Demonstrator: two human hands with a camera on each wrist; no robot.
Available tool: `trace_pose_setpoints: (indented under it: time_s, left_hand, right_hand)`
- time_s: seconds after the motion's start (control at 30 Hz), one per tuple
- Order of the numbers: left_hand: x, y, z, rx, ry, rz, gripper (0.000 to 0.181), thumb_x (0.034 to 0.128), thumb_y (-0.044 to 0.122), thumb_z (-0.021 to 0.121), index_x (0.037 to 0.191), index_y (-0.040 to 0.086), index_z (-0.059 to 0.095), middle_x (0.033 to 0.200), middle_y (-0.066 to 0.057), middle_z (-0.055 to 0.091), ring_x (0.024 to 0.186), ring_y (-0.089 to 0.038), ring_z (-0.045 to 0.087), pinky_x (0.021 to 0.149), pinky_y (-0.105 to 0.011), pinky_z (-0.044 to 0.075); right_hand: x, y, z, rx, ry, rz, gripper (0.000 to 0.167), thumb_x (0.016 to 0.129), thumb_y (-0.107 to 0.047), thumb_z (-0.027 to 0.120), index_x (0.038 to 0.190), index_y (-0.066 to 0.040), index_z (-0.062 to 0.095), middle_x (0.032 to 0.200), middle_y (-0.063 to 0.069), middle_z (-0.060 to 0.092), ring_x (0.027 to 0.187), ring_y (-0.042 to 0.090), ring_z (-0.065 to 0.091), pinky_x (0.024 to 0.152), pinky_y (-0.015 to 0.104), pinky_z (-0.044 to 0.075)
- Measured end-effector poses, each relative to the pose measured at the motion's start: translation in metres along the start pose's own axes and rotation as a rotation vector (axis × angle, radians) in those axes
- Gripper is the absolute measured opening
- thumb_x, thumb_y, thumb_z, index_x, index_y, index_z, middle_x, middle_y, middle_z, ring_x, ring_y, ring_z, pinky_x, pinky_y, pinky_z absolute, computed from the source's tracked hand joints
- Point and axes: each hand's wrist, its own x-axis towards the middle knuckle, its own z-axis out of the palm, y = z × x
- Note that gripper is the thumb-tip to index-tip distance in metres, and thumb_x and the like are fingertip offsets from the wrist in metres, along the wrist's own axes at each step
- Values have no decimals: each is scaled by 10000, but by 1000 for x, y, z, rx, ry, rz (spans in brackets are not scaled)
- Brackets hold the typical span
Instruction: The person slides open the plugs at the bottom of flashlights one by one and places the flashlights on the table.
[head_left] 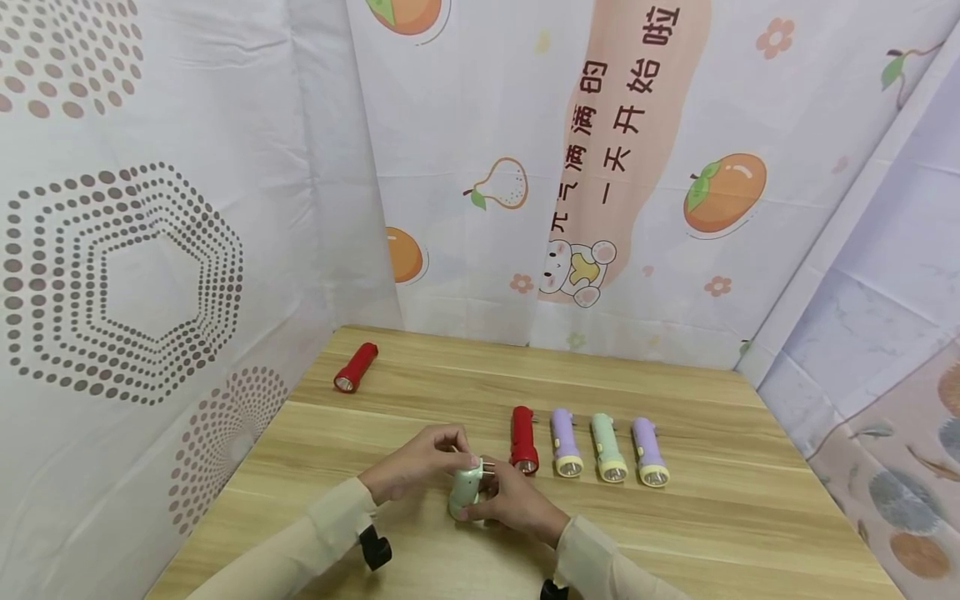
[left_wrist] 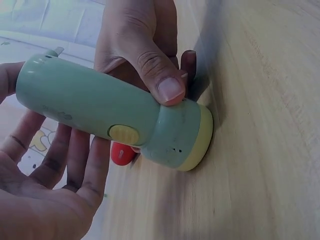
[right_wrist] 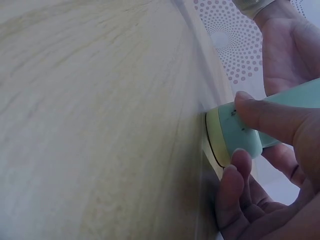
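Note:
A mint-green flashlight with a yellow rim stands lens-down on the wooden table, two metal prongs showing at its top end. My left hand holds that upper end between thumb and fingers; in the left wrist view, fingers of the left hand lie along the body below the yellow switch. Lower down, my right hand grips the head of the flashlight, its thumb pressed on the green part just behind the yellow rim. The lens faces the tabletop and is hidden.
Right of the hands, a row holds a red flashlight, a purple one, a green one and another purple one. Another red flashlight lies at the table's back left. Printed curtains surround the table.

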Motion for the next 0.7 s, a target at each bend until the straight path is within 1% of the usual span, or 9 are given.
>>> trace_pose_setpoints:
  time_s: [0.1,0.2,0.27,0.37,0.43,0.5,0.6,0.7]
  left_hand:
    - [-1,-1,0,19,8,10,191,971,229,736,989,55,662,1002,-49,661,963,-221,580,869,-395,483]
    - [-4,-3,0,69,32,32,170,976,255,732,1005,95,683,1014,-46,659,979,-226,581,888,-393,470]
    - [-6,-4,1,112,51,58,164,977,280,732,1016,126,692,1024,-40,662,993,-227,589,903,-374,469]
    - [-9,-6,2,171,99,92,167,964,324,746,1042,185,697,1040,-10,675,1010,-211,609,915,-340,486]
    - [-12,-8,3,206,127,122,188,942,340,771,1059,217,690,1048,12,680,1008,-203,623,913,-342,502]
    - [-15,-9,3,237,146,154,238,903,348,813,1076,251,682,1052,35,682,1001,-190,631,912,-372,511]
    - [-19,-10,4,289,145,211,319,857,366,854,1105,290,669,1054,62,679,990,-175,637,916,-412,515]
    - [-21,-12,4,333,144,257,357,845,393,857,1132,317,659,1050,85,677,976,-157,641,915,-402,524]
  right_hand:
    - [-1,0,1,-2,5,-10,519,821,-150,883,1281,-160,642,1036,1,701,967,222,629,731,324,537]
    - [-2,3,3,-15,13,-20,539,828,-173,880,1305,-168,629,1047,-9,692,948,214,623,715,315,536]
    - [-3,5,4,-40,23,-31,544,834,-196,875,1313,-175,618,1066,-26,683,957,200,613,737,302,526]
    - [-5,8,5,-71,42,-48,533,841,-223,871,1305,-179,612,1093,-54,671,984,180,605,790,294,511]
    - [-6,9,6,-92,57,-61,543,828,-217,881,1298,-174,613,1108,-70,659,1010,170,590,835,290,490]
    - [-6,10,6,-109,67,-72,562,804,-198,901,1290,-173,619,1102,-78,651,1005,166,581,845,289,485]
    - [-7,12,6,-148,85,-93,604,759,-174,932,1283,-180,632,1091,-93,646,981,154,568,846,284,473]
    - [-6,14,8,-191,111,-119,607,737,-181,946,1267,-179,649,1075,-105,656,956,135,570,834,278,472]
